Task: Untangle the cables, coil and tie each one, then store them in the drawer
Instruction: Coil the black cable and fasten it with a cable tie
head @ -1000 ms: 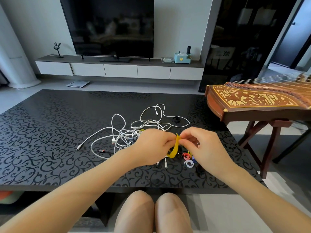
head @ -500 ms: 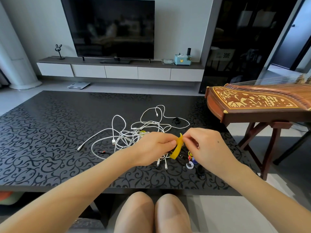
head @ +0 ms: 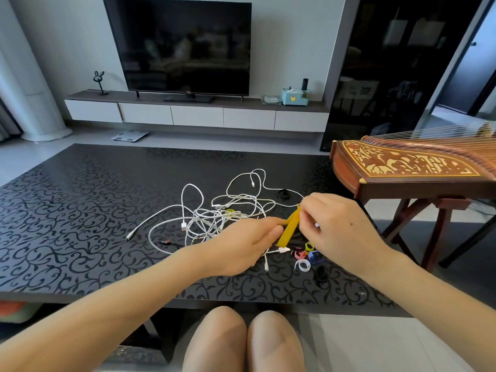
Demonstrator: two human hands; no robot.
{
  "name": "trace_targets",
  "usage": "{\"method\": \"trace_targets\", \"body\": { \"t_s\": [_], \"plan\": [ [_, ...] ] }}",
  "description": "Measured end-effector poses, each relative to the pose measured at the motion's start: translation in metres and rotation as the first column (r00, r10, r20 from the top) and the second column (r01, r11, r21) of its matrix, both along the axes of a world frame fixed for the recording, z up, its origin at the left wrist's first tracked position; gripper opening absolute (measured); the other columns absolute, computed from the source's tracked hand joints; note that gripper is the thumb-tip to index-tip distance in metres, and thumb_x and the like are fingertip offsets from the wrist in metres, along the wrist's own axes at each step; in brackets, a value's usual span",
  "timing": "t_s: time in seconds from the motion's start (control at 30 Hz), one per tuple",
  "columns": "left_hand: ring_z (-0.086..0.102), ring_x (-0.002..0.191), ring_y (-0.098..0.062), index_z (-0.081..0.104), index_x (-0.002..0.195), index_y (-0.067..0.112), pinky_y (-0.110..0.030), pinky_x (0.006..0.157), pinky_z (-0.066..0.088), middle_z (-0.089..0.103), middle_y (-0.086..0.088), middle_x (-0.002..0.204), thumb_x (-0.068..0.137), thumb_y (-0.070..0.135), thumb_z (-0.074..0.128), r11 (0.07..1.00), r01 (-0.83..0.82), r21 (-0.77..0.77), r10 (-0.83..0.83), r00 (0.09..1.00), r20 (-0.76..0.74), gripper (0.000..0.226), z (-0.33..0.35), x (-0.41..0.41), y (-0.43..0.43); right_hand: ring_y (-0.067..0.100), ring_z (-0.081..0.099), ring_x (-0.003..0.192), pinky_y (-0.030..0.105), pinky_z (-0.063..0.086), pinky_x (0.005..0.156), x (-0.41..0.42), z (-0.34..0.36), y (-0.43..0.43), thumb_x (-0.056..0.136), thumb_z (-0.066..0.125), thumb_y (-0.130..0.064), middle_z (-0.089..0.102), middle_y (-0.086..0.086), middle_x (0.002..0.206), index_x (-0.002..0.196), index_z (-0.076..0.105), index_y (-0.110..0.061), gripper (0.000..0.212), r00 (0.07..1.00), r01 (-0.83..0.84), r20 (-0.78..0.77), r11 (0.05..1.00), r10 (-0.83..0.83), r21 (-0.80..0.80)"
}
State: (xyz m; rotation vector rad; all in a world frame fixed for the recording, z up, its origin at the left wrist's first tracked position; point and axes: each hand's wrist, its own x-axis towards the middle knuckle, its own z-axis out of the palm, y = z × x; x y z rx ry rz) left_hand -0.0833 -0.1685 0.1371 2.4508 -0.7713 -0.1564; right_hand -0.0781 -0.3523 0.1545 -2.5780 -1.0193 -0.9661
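Living room, black scroll-patterned table (head: 80,224) up front, TV (head: 177,44) on the far wall over a low console (head: 198,116) with shut drawer fronts, guzheng (head: 413,165) on a stand to the right. Person sits at the near edge of the table, knees showing below it. White cables (head: 214,218) lie mid-table in one tangled heap, none coiled, several plugs poking out loose. Both hands hover just right of the heap, working a yellow tie strap (head: 288,232). The left hand (head: 241,245) has its fingers pinching the strap's lower part, and the right hand (head: 341,232) has its fingers pinching the top end. The strap runs tilted between them and looks doubled into a narrow V. Neither hand touches a cable. A small pile of rolled ties (head: 306,256) lies on the table beside the right wrist: red, blue, white, yellow-green and black. My read is that the step in hand is opening a tie, with untangling not begun, so the task is barely started. The next move calls for parking the opened strap within reach, then taking one free plug end and drawing it out gently so the knots don't tighten. Can't tell which drawer is meant; the console ones are well apart from the table.
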Motion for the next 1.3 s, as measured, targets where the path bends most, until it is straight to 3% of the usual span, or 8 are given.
{"method": "trace_targets", "body": {
  "t_s": [0.2, 0.5, 0.63, 0.73, 0.83, 0.97, 1.1, 1.3],
  "plan": [
    [0.054, 0.088, -0.021, 0.045, 0.120, 0.017, -0.036, 0.082, 0.042, 0.060, -0.003, 0.100, 0.102, 0.024, 0.034, 0.987, 0.092, 0.132, -0.088, 0.995, -0.037, 0.022, 0.008, -0.012, 0.009, 0.028, 0.048, 0.047, 0.039, 0.045, 0.043, 0.000, 0.013, 0.007, 0.080, 0.059, 0.001, 0.051, 0.010, 0.055, 0.062, 0.055, 0.000, 0.018, 0.998, -0.060, -0.012, 0.997, 0.060, -0.040],
    [0.052, 0.078, -0.029, 0.044, 0.091, 0.007, -0.041, 0.073, 0.043, 0.054, -0.011, 0.087, 0.103, 0.020, 0.033, 0.910, -0.083, 0.406, 0.061, 0.996, 0.068, 0.021, 0.008, 0.013, 0.003, 0.015, 0.044, 0.040, 0.024, 0.030, 0.039, -0.010, 0.003, 0.016, 0.049, 0.077, -0.003, 0.047, 0.000, 0.050, 0.055, 0.054, -0.014, 0.026, 0.975, -0.011, 0.185, 0.855, 0.125, -0.518],
    [0.055, 0.082, -0.029, 0.049, 0.112, 0.011, -0.042, 0.075, 0.043, 0.060, -0.009, 0.092, 0.103, 0.025, 0.031, 0.923, -0.056, 0.381, 0.018, 0.995, 0.103, 0.025, 0.004, 0.009, 0.001, 0.024, 0.051, 0.050, 0.034, 0.044, 0.047, 0.001, 0.004, 0.005, 0.077, 0.066, 0.005, 0.054, 0.007, 0.058, 0.064, 0.057, -0.003, 0.018, 0.994, -0.046, -0.107, 0.994, 0.036, -0.094],
    [0.046, 0.071, -0.026, 0.042, 0.102, 0.016, -0.035, 0.063, 0.032, 0.049, 0.000, 0.079, 0.101, 0.021, 0.033, 0.915, 0.018, 0.404, -0.134, 0.956, 0.262, 0.010, -0.002, 0.000, 0.004, 0.009, 0.057, 0.062, 0.018, 0.044, 0.060, 0.002, 0.010, -0.001, 0.088, 0.061, -0.005, 0.062, -0.005, 0.066, 0.077, 0.067, -0.010, 0.013, 0.833, -0.054, -0.525, 0.970, 0.175, 0.237],
    [0.039, 0.065, -0.022, 0.040, 0.104, 0.018, -0.030, 0.060, 0.022, 0.040, 0.006, 0.074, 0.100, 0.017, 0.036, 0.934, 0.036, 0.355, -0.160, 0.932, 0.326, 0.006, -0.007, -0.007, 0.009, 0.003, 0.060, 0.065, 0.014, 0.047, 0.062, 0.000, 0.010, -0.004, 0.087, 0.064, -0.012, 0.067, -0.008, 0.074, 0.079, 0.069, -0.020, 0.012, 0.680, -0.056, -0.672, 0.934, 0.294, 0.352],
    [0.035, 0.061, -0.018, 0.042, 0.127, 0.019, -0.028, 0.058, 0.020, 0.038, 0.010, 0.068, 0.102, 0.021, 0.035, 0.972, -0.011, 0.234, -0.058, 0.956, 0.288, 0.027, -0.010, -0.010, 0.013, 0.003, 0.060, 0.068, 0.012, 0.046, 0.062, -0.009, 0.005, -0.006, 0.086, 0.065, -0.011, 0.067, -0.010, 0.075, 0.083, 0.070, -0.020, 0.010, 0.769, -0.067, -0.575, 0.929, 0.280, 0.363],
    [0.031, 0.058, -0.015, 0.045, 0.120, 0.016, -0.028, 0.060, 0.022, 0.037, 0.009, 0.068, 0.102, 0.021, 0.034, 0.963, -0.013, 0.269, -0.063, 0.961, 0.270, 0.022, -0.011, -0.011, 0.011, 0.008, 0.056, 0.071, 0.019, 0.044, 0.067, -0.018, -0.007, 0.001, 0.087, 0.062, -0.007, 0.064, -0.003, 0.079, 0.088, 0.069, -0.008, 0.007, 0.941, -0.161, -0.288, 0.983, 0.180, 0.087],
    [0.031, 0.052, -0.012, 0.032, 0.098, 0.020, -0.030, 0.057, 0.018, 0.035, 0.008, 0.067, 0.102, 0.022, 0.033, 0.934, -0.017, 0.358, -0.086, 0.959, 0.271, 0.004, -0.010, -0.013, 0.011, 0.024, 0.052, 0.056, 0.033, 0.046, 0.052, -0.019, -0.013, 0.007, 0.079, 0.064, -0.004, 0.056, 0.006, 0.064, 0.070, 0.062, -0.004, 0.009, 0.996, -0.085, -0.057, 0.977, 0.075, -0.195]
  ]
}}
